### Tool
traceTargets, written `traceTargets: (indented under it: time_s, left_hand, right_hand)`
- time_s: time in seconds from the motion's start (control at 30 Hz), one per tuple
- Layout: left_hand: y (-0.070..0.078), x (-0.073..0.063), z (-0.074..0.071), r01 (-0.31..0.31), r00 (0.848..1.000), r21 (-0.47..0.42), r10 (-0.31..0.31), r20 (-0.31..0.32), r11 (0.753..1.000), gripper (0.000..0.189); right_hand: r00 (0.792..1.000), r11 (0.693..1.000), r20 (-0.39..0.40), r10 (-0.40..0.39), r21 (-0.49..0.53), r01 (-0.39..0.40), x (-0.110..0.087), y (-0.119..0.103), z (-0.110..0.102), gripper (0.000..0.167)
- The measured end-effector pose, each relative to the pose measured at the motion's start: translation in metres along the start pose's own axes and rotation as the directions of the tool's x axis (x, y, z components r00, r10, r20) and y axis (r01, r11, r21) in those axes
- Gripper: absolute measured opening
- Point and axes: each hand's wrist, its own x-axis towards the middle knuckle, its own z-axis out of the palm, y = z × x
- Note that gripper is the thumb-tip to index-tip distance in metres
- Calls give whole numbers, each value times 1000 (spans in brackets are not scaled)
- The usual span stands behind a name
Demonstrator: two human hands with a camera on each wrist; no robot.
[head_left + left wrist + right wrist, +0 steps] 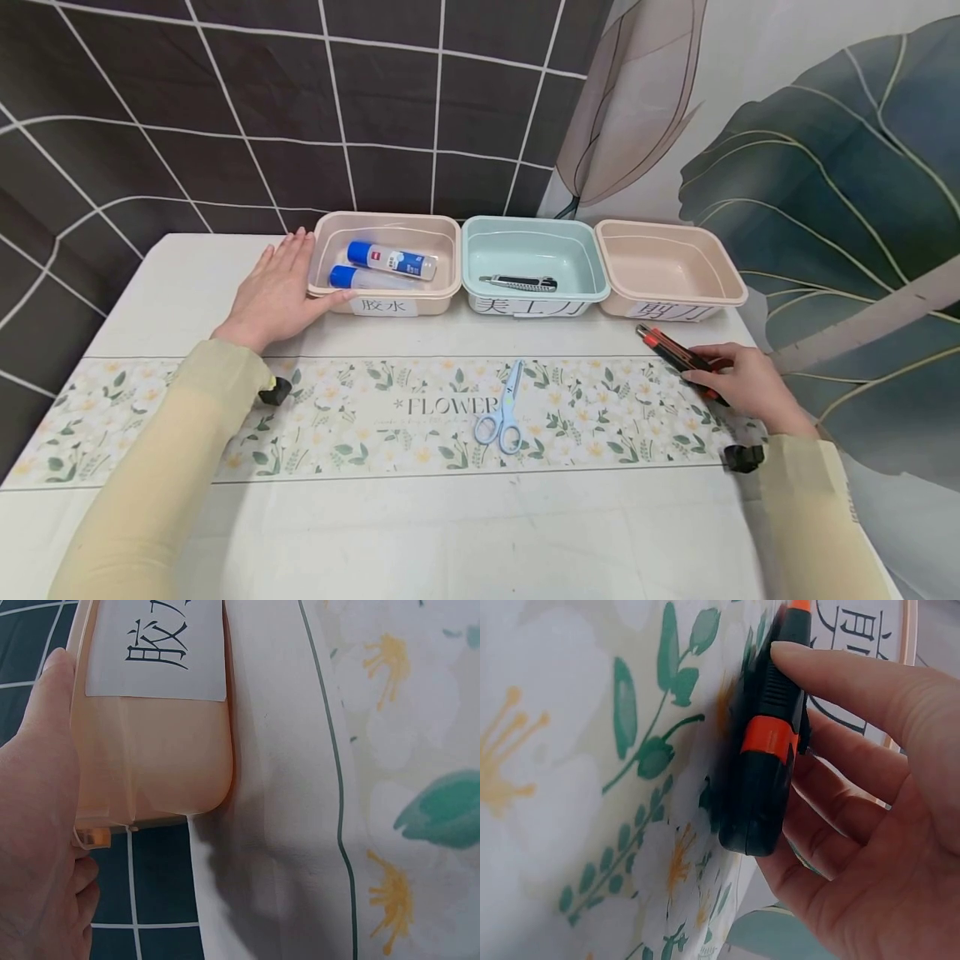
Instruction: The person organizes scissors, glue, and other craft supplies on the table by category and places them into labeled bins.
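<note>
My left hand rests against the left end of a pink bin, fingers straight along its side and thumb on the front rim. In the left wrist view that thumb lies along the bin's edge. Two blue-capped glue bottles lie inside this bin. Over at the right, my right hand pinches a black and red utility knife between thumb and fingers. The knife is held close over the flowered cloth, below the right-hand bin in the head view.
A light blue bin in the middle contains a silver and black utility knife. Next to it stands another pink bin. All three bins carry front labels. Blue-handled scissors lie on the flowered strip of the tablecloth.
</note>
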Motion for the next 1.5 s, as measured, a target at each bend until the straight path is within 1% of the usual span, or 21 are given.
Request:
traceTargets:
  time_s: [0.23,0.4,0.53,0.67,0.87,1.07,1.33,1.5]
  left_hand:
    - [0,0,0,-2,1000,-3,2,4,1000,113]
    - [0,0,0,-3,1000,2,3,3,1000,112]
    - [-1,-1,0,-2,1000,4,2,0,1000,113]
    - [-1,-1,0,0,1000,3,0,0,1000,113]
    - [0,0,-1,2,1000,3,-2,4,1000,114]
    - [0,0,-1,2,1000,1,-2,0,1000,113]
    - [0,0,0,4,1000,1,-4,3,1000,113]
    - [0,-1,0,3,1000,0,-3,0,1000,113]
  right_hand:
    - [999,999,-2,-39,8,39,-2,-4,-1,55]
    - [999,998,2,-53,15,53,-4,-10,-3,55]
    - [996,996,-15,-83,14,84,-6,-16,-5,53]
    - [992,992,-24,-125,15,126,-8,-22,-5,52]
    - [986,986,-39,-163,18,163,-9,-32,-5,51]
    - [973,974,-62,-224,16,225,-13,-43,-6,49]
    - [973,974,-46,-226,26,227,-17,-58,-6,48]
    - [967,968,-57,-247,28,249,-16,-61,-5,46]
